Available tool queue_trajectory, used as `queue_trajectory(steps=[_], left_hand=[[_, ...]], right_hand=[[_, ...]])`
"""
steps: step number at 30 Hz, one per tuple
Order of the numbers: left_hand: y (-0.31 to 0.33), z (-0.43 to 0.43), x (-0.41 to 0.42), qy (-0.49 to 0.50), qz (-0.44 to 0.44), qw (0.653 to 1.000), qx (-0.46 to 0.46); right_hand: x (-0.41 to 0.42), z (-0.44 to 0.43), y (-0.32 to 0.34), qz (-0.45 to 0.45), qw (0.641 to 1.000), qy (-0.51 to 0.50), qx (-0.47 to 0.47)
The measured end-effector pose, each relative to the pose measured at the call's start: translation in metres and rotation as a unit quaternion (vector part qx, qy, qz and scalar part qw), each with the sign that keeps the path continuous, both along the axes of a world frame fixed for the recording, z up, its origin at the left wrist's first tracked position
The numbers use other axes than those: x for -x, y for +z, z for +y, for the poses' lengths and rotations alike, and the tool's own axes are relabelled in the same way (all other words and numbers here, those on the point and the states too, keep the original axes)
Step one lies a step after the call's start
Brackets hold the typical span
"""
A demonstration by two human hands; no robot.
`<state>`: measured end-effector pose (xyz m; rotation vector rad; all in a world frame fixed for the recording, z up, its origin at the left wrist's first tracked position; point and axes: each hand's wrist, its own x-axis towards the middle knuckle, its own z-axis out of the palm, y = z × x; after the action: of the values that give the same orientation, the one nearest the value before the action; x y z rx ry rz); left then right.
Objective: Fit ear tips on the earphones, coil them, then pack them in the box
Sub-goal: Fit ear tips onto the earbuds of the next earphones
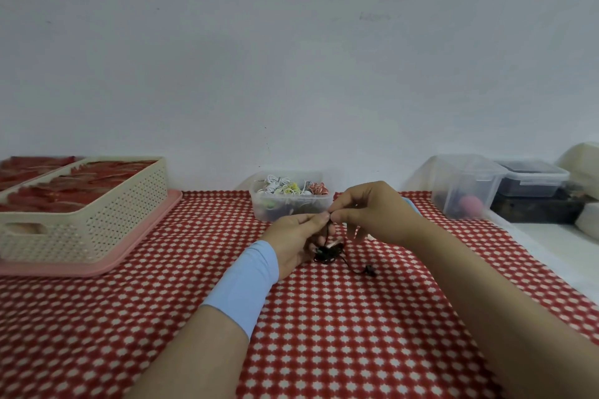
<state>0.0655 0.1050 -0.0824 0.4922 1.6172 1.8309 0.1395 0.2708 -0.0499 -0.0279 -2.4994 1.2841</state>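
A pair of black earphones (328,254) hangs as a loose bundle of cord under my hands, above the red checked cloth (324,334). One black earbud (369,269) trails onto the cloth to the right. My left hand (296,241) pinches the upper end of the cord between thumb and forefinger. My right hand (372,212) pinches the same spot from the right, fingertips touching those of the left. What sits between the fingertips is too small to make out. A clear tub (291,197) with several coiled earphones stands just behind my hands.
A cream perforated basket (84,220) holding red packets sits on a pink tray (97,264) at the left. At the right stand a clear lidded box (466,185) and a dark lidded box (534,176) on a black base, beside the white table edge.
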Motion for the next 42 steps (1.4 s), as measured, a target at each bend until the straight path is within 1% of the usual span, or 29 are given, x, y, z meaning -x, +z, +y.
queue_trajectory(steps=[3,6,8,10,12,16,19,23,28,30,33,35,37,39,42], left_hand=[[-0.002,0.000,0.002,-0.011,0.008,1.000,0.003],[-0.003,0.000,0.002,-0.004,0.036,0.999,0.012],[-0.004,-0.001,0.002,0.002,0.067,0.997,0.026],[-0.003,-0.002,0.003,0.013,0.101,0.994,0.038],[-0.002,-0.003,0.004,0.020,0.138,0.989,0.049],[0.000,-0.003,0.003,0.012,0.174,0.983,0.056],[0.005,-0.002,-0.001,0.023,0.231,0.971,0.064],[0.007,-0.002,-0.002,0.025,0.272,0.958,0.086],[0.009,-0.002,-0.001,0.003,0.270,0.958,0.095],[0.010,-0.002,-0.001,-0.002,0.293,0.949,0.116],[0.008,0.000,0.000,0.013,0.320,0.937,0.141],[0.008,0.001,0.000,0.036,0.315,0.939,0.129],[0.009,0.003,0.000,0.053,0.304,0.946,0.102],[0.010,0.003,-0.003,0.062,0.297,0.949,0.085],[0.010,0.005,-0.005,0.066,0.320,0.940,0.098]], right_hand=[[0.001,-0.001,-0.003,-0.007,1.000,-0.003,-0.006],[-0.001,-0.001,-0.002,-0.039,0.999,0.014,0.012],[-0.004,0.001,0.001,-0.075,0.995,0.035,0.047],[-0.008,0.004,0.004,-0.108,0.986,0.057,0.113],[-0.011,0.007,0.005,-0.123,0.975,0.066,0.173],[-0.012,0.011,0.001,-0.144,0.964,0.078,0.212],[-0.011,0.012,0.000,-0.170,0.955,0.079,0.231],[-0.013,0.014,0.004,-0.196,0.949,0.084,0.233],[-0.015,0.018,0.002,-0.202,0.940,0.101,0.256],[-0.015,0.018,0.002,-0.204,0.945,0.083,0.243],[-0.015,0.018,0.000,-0.205,0.957,0.049,0.198],[-0.014,0.017,-0.002,-0.181,0.961,0.047,0.206],[-0.014,0.017,-0.001,-0.157,0.957,0.046,0.238],[-0.014,0.018,0.002,-0.157,0.954,0.043,0.254],[-0.015,0.019,0.004,-0.172,0.959,0.038,0.220]])
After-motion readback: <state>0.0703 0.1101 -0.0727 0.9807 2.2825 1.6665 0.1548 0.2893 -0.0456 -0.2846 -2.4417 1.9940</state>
